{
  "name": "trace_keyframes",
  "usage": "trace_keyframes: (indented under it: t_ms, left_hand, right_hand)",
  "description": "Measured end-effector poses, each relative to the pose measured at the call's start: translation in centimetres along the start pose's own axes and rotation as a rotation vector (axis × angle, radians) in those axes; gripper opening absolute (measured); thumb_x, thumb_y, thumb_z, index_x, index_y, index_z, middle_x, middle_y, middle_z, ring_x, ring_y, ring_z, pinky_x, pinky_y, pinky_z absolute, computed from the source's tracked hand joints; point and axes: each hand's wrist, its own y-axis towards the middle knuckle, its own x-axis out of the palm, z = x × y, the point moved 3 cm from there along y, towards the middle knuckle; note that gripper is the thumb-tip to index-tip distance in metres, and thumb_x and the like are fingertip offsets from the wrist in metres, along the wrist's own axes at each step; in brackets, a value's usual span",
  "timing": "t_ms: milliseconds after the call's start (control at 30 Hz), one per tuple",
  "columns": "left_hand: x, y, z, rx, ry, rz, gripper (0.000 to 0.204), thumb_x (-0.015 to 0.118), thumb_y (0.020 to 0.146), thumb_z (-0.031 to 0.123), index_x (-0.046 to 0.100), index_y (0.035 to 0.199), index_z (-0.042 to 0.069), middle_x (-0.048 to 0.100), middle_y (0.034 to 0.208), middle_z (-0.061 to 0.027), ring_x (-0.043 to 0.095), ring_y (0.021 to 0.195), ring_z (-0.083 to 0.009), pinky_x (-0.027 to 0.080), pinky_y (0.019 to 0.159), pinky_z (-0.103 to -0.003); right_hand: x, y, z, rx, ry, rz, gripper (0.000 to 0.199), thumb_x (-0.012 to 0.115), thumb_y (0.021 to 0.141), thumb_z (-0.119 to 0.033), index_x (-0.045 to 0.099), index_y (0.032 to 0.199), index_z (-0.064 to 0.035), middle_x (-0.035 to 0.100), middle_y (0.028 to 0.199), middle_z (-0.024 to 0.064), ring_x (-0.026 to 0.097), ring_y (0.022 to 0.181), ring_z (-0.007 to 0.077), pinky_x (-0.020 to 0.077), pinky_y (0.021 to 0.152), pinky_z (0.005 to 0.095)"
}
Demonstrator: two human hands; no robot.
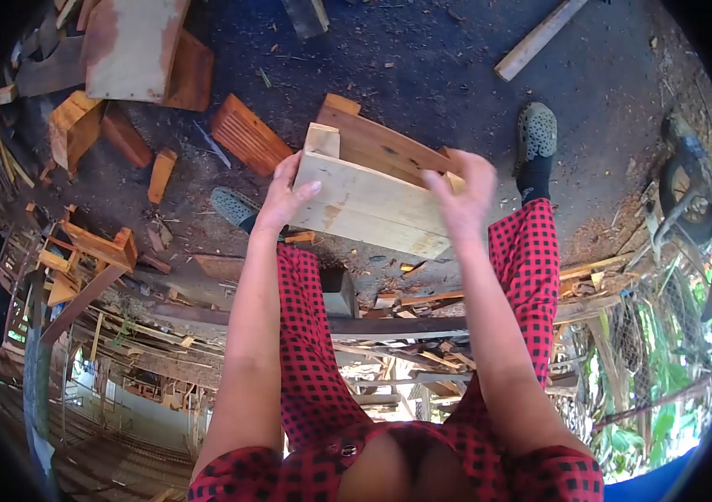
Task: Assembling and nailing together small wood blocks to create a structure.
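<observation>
Between my knees is an open wooden box frame (373, 203), tilted, with a pale board on the near side and a redder, knotted board on the far side. A small pale block fills the gap at its left end. My left hand (285, 199) grips that end, thumb on the pale face and fingers behind the edge. At the right end my right hand (463, 194), slightly blurred, closes over the upper corner and partly hides it.
A reddish grooved block (250, 135) lies on the dark ground left of the frame. Bigger boards and boxes (134, 50) are piled at the far left. A loose batten (540, 39) lies far right, and a wheel (692, 191) stands at the right. Scrap wood crosses the ground beneath me.
</observation>
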Motion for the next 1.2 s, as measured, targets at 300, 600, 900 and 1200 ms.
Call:
trace_keyframes:
  t_ms: [300, 600, 900, 1200]
  left_hand:
    - [0.5, 0.8, 2.2, -0.127, -0.269, -0.112, 0.083, 0.072, 0.069, 0.034, 0.035, 0.135, -0.001, 0.050, 0.125, -0.0126, 0.046, 0.117, -0.0203, 0.033, 0.100, -0.032]
    - [1.1, -0.4, 0.0, -0.215, -0.334, -0.074, 0.080, 0.073, 0.068, 0.031, 0.039, 0.134, 0.000, 0.055, 0.119, -0.0116, 0.051, 0.110, -0.0194, 0.038, 0.095, -0.030]
    - [2.0, -3.0, -2.4, -0.240, -0.490, -0.039, 0.084, 0.074, 0.069, 0.030, 0.034, 0.136, 0.001, 0.050, 0.124, -0.0112, 0.048, 0.113, -0.0190, 0.036, 0.097, -0.031]
    - [2.2, -1.1, 0.5, -0.162, -0.317, -0.072, 0.086, 0.074, 0.069, 0.029, 0.030, 0.137, 0.001, 0.048, 0.127, -0.0127, 0.046, 0.117, -0.0209, 0.034, 0.100, -0.032]
  right_hand:
    - [2.3, -8.2, 14.7, 1.067, 1.179, -0.315, 0.073, 0.050, 0.084, -0.060, 0.047, 0.127, -0.0011, 0.051, 0.127, 0.0117, 0.047, 0.117, 0.0236, 0.0339, 0.101, 0.0350]
    - [1.9, -6.5, 14.8, 1.128, 1.285, -0.212, 0.048, 0.059, 0.086, -0.040, 0.056, 0.114, -0.0022, 0.060, 0.112, 0.0100, 0.056, 0.103, 0.0213, 0.0412, 0.094, 0.0347]
    - [2.3, -7.2, 13.6, 1.094, 1.078, -0.273, 0.041, 0.063, 0.082, -0.026, 0.055, 0.115, -0.0020, 0.061, 0.106, 0.0072, 0.057, 0.098, 0.0183, 0.0423, 0.089, 0.0308]
    - [3.1, -9.8, 17.3, 1.200, 1.156, -0.106, 0.043, 0.066, 0.079, -0.025, 0.056, 0.114, -0.0024, 0.059, 0.110, 0.0084, 0.054, 0.103, 0.0206, 0.0397, 0.093, 0.0318]
